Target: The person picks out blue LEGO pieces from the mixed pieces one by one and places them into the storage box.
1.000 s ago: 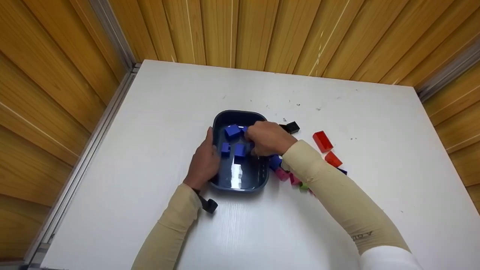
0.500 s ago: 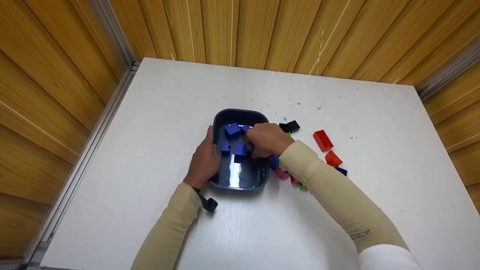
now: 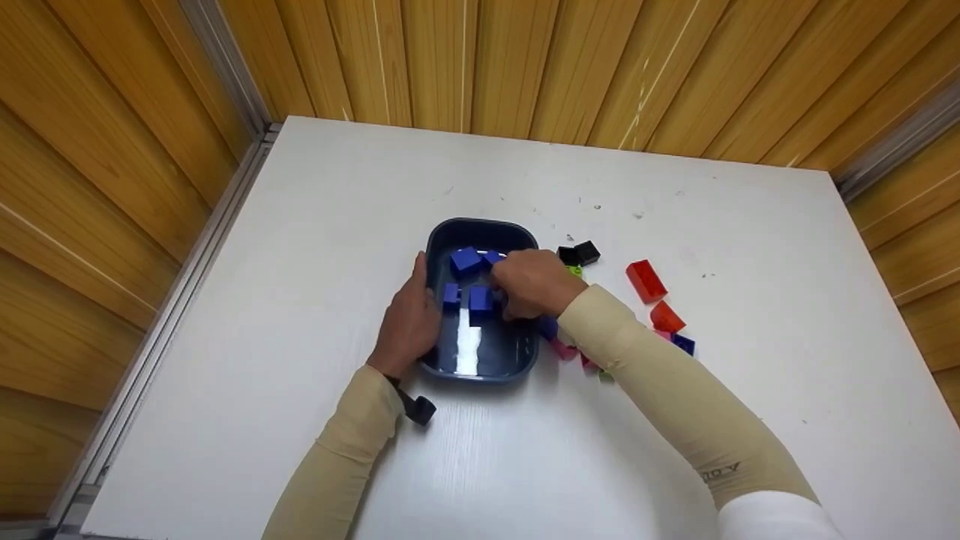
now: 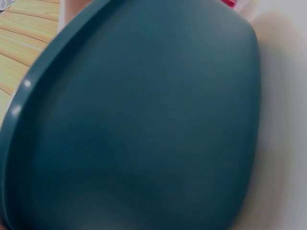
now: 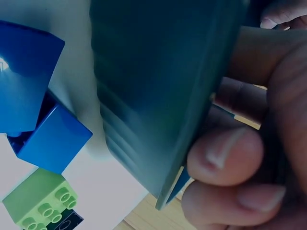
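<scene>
A dark blue tray (image 3: 480, 375) stands on the white table with several blue bricks (image 3: 466, 261) inside. Along its left wall, my left hand (image 3: 407, 322) holds the tray, with the thumb by the rim. My right hand (image 3: 534, 283) reaches over the right rim, fingers curled, and pinches a dark blue brick that is mostly hidden by the fingers. Just left of those fingers lies another blue brick (image 3: 481, 298). In the right wrist view, curled fingers (image 5: 225, 155) sit close against the tray rim (image 5: 204, 103). The left wrist view is filled mostly by the tray's outer wall (image 4: 148, 115).
Right of the tray lie loose bricks: black (image 3: 586, 253), light green (image 3: 574, 270), red (image 3: 646, 281), orange-red (image 3: 666, 317) and dark blue (image 3: 683, 344). Pink bricks (image 3: 562, 349) lie partly under my right forearm. Wood-patterned walls (image 3: 495, 67) stand around the table.
Both hands stay at the tray almost unmoved. My right wrist has shifted slightly left, and a light green brick beside the black ones shows more.
</scene>
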`<state>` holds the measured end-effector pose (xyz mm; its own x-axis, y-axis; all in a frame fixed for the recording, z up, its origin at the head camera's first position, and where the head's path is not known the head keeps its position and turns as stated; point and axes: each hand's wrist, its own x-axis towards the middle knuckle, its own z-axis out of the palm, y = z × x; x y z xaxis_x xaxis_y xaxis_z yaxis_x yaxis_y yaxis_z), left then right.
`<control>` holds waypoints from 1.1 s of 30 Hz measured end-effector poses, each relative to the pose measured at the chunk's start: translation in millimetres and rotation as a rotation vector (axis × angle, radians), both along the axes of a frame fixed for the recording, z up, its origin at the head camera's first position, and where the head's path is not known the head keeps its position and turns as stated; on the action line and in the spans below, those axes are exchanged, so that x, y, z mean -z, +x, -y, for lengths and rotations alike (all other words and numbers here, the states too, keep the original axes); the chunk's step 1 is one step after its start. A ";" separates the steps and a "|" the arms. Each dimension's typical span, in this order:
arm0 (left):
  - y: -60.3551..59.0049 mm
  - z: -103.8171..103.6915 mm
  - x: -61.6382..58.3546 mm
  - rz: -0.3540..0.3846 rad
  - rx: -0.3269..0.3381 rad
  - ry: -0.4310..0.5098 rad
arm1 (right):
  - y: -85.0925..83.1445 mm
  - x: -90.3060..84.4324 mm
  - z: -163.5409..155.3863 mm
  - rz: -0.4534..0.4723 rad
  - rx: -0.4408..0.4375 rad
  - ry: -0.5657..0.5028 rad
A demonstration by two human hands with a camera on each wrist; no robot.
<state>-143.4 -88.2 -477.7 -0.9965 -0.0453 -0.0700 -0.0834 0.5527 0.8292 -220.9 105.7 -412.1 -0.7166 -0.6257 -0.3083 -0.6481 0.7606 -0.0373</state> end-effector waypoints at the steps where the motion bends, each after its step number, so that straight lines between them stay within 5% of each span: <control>1: 0.2 0.3 0.1 -0.002 0.000 0.003 | 0.0 -0.5 -0.7 0.001 -0.005 -0.008; 7: -0.7 1.4 0.4 -0.017 0.000 0.005 | -2.1 -13.7 -13.1 0.042 0.017 -0.135; 14: -1.7 0.9 0.6 -0.018 0.001 -0.006 | -11.0 -39.0 -62.7 0.009 0.217 -0.336; 18: -1.7 0.7 1.0 -0.018 0.003 -0.009 | -13.6 -39.0 -109.2 0.015 0.394 -0.281; 24: -3.4 1.3 -1.4 -0.031 -0.005 -0.026 | -6.3 -28.0 -171.3 0.206 0.656 -0.105; 33: -1.1 0.3 0.0 -0.029 -0.007 -0.028 | 31.5 -13.4 -231.8 0.330 0.678 -0.020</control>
<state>-144.5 -88.5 -477.8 -0.9978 -0.0535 -0.0400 -0.0636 0.5755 0.8153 -189.5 337.5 -398.7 -0.8192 -0.0875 -0.5668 0.0094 0.9861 -0.1659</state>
